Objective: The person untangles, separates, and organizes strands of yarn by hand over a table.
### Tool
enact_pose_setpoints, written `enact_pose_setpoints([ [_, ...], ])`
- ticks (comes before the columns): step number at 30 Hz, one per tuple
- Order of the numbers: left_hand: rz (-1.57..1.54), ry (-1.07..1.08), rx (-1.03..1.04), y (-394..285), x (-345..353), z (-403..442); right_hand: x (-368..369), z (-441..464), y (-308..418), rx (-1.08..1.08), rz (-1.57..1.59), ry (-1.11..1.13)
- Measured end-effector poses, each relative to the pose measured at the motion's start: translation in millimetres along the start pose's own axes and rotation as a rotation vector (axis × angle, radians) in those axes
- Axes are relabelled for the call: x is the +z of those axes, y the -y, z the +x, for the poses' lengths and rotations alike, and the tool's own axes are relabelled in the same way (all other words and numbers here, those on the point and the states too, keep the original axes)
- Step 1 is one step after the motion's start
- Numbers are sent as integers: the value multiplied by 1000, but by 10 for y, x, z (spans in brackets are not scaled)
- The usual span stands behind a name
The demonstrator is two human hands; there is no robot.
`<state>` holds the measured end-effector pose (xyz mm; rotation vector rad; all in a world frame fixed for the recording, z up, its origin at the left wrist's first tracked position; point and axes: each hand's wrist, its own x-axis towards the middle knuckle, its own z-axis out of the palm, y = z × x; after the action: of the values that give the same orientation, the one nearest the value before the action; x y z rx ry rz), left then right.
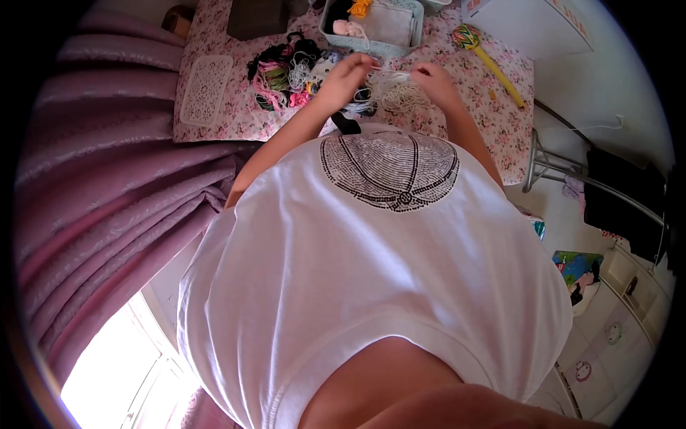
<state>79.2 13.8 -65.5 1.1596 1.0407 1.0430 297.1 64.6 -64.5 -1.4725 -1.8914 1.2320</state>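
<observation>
White yarn is stretched between my two hands above the flowered table. My left hand [346, 80] pinches one side of the white yarn [394, 77], and my right hand [436, 83] pinches the other, with its fingers curled in. Under and between the hands lies a loose heap of cream yarn [406, 98]. Left of my left hand is a tangle of dark, pink, green and grey yarn [275, 77]. Just beyond the hands stands a pale basket [371, 48] with orange, black and light pink yarn in it.
The flowered table [511, 132] also bears a white lace-patterned lid [206, 91] at the left, a dark box [257, 19] at the back, and a yellow stick with a colourful round head [498, 77] at the right. A white box [529, 27] stands at the back right.
</observation>
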Motion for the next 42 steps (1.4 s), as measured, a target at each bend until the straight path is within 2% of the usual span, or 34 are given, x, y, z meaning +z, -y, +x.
enact_pose_setpoints([
  [1, -263, 42, -91, 24, -79, 16, -29, 18, -95, 33, 56, -10],
  [4, -49, 7, -29, 36, -170, 13, -75, 31, -165, 80, 162, -9],
  [8, 652, -175, 325, -157, 92, -39, -5, 20, -27, -16, 118, 101],
  [9, 775, -187, 318, -299, 182, -75, 33, 21, 37, -44, 102, 135],
  [12, 859, -109, 413, -185, 265, -42, 93, -37, 268, -79, 13, 181],
  [15, 862, -88, 335, -177, 273, -41, 155, -95, 342, -140, 27, 117],
  [18, 854, -128, 380, -172, 249, -40, 179, -82, 288, -135, 62, 127],
  [21, 650, -30, 377, -87, 211, 0, 144, -62, 240, -25, 64, 177],
  [24, 54, 10, 178, 103, 137, 51, 91, -15, 125, -14, 69, 118],
  [27, -539, 58, -60, -139, -12, 15, -14, 68, -79, -4, 136, 24],
  [30, -193, 56, -107, -138, -131, 3, -93, 48, -97, 67, 187, 35],
  [32, 148, -81, 44, -154, 2, -13, -50, 25, -32, -5, 226, 56],
  [34, 552, -123, 131, -205, 76, -24, 12, 25, 16, -55, 255, 88],
  [35, 569, -131, 150, -209, 133, -22, 47, 31, 35, -70, 265, 110],
  [38, 642, -59, 393, -153, 235, -3, 101, 14, 182, -132, 228, 166],
  [42, 699, -78, 297, -94, 202, -13, 101, -18, 227, -131, 226, 176],
])
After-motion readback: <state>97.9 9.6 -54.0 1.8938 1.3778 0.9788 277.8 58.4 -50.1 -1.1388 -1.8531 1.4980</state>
